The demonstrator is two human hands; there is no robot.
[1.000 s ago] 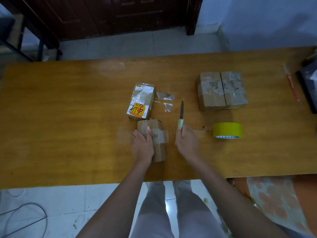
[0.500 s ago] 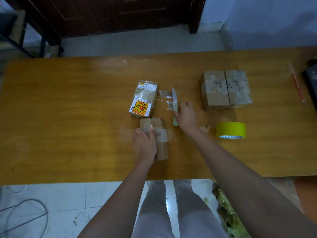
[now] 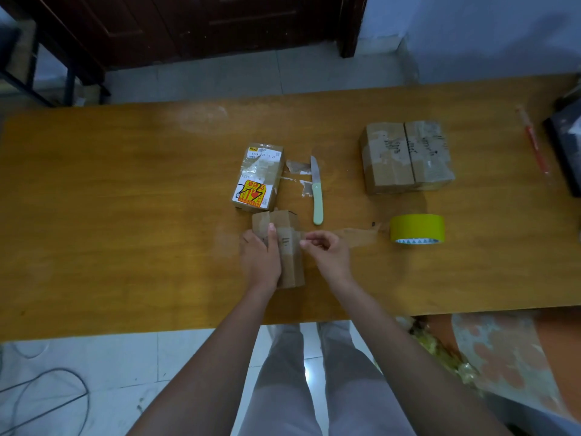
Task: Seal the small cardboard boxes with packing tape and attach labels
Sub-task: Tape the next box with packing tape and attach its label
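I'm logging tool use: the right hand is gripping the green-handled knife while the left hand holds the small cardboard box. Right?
Not quite. The head view shows the green-handled knife lying on the wooden table, untouched. The right hand is at the strip of tape on the small cardboard box; the left hand does hold that box.

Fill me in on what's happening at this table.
A person is taping up a small box. The left hand holds it steady on the table, while the right hand pinches the end of a tape strip at the box's side. The tape roll sits to the right. A knife lies just beyond the box, beside a labelled box. Two more boxes sit further right.
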